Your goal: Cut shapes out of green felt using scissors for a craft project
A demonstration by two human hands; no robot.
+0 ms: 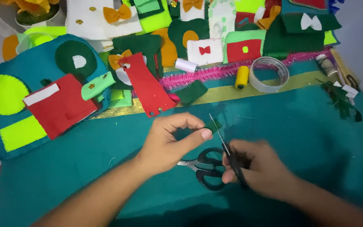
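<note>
You're pinching a small dark green felt scrap [212, 126] in your left hand [171, 143], right hand [259, 168] gripping small scissors [227, 153] mid teal cloth [316, 138]; looking soft, light, floppy, so pinch near the edge.

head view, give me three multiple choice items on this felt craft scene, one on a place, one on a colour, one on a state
1. Where do the black-handled scissors lie?
A. on the teal cloth between the hands
B. on the red felt square
C. inside the tape ring

2. What colour is the thread spool beside the tape ring?
A. blue
B. yellow
C. black

3. What is the left hand doing?
A. lying flat and empty
B. gripping the scissors
C. pinching a small dark green felt piece

Answers: 1 A, they rest on the cloth, untouched by either hand's grip. 2 B, its winding is yellow. 3 C, thumb and forefinger close on the piece.
</note>
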